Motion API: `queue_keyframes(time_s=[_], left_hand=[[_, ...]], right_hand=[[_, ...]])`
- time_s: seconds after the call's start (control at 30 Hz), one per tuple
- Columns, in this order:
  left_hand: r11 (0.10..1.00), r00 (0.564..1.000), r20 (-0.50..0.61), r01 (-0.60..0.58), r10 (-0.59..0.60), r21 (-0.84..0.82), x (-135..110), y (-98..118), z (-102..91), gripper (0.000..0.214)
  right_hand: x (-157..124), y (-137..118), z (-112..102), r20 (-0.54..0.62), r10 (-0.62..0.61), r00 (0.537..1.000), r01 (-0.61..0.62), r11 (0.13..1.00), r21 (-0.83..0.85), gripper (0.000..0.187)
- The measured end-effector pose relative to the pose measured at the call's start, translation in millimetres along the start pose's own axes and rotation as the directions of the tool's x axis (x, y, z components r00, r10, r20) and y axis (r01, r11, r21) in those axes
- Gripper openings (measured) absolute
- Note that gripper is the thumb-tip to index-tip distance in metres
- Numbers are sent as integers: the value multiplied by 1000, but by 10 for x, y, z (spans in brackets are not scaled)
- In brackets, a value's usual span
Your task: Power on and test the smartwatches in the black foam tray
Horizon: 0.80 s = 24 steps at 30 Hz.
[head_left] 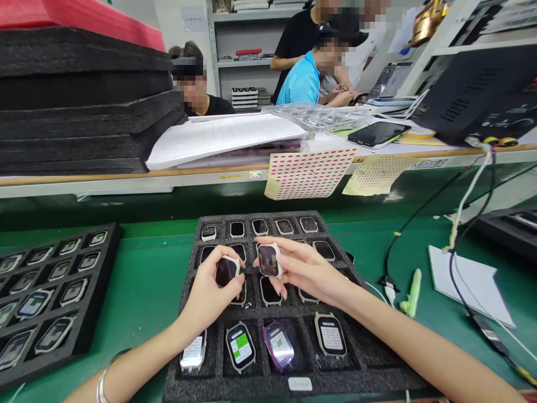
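Observation:
My left hand (216, 285) is closed around a smartwatch body (227, 271) with a dark screen and pale case, gripped by its edges. In my right hand (304, 266) is another strapless smartwatch (269, 261), dark-faced with a light case, pinched between thumb and fingers. Both are held above a black foam tray (247, 392) whose square pockets hold more watch bodies. In the front row, a watch (240, 347) shows a green and white screen, a purple-framed watch (279, 346) lies beside it, and a pale watch (331, 334) is lit white. My hands partly cover the middle rows.
A second foam tray (94, 296) of watches lies at left on the green table (142, 268). Cables (394, 246), a green pen-like object (414, 292) and white paper (470, 285) are at right. Stacked black foam (84, 106) and a phone (380, 134) rest on the shelf; people sit and stand beyond.

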State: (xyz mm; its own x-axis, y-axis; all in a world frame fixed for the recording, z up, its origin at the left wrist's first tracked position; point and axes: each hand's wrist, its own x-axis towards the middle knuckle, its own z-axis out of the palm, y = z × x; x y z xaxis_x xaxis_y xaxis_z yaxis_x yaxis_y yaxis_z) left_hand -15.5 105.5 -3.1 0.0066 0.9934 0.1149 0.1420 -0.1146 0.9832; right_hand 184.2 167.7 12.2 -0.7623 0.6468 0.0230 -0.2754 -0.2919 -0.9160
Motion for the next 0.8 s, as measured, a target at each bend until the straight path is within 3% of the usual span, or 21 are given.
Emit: queue_keyframes(time_s=[0.13, 0.3, 0.4, 0.8], left_hand=[[999, 999, 47, 22, -20, -36, -5, -11, 30, 18], [981, 992, 22, -125, 123, 147, -47, -5, 40, 21], [976, 990, 25, -141, 139, 166, -74, 10, 54, 21], [970, 987, 7, -162, 163, 179, -92, -10, 95, 24]], right_hand=[[-76, 37, -26, 3, 3, 1000, -3, 1000, 7, 46], [-104, 55, -8, 101, 60, 993, -64, 997, 37, 42], [-113, 76, -3, 118, 64, 991, -69, 997, 42, 39], [-115, 80, 20, 48, 39, 998, -41, 998, 39, 44]])
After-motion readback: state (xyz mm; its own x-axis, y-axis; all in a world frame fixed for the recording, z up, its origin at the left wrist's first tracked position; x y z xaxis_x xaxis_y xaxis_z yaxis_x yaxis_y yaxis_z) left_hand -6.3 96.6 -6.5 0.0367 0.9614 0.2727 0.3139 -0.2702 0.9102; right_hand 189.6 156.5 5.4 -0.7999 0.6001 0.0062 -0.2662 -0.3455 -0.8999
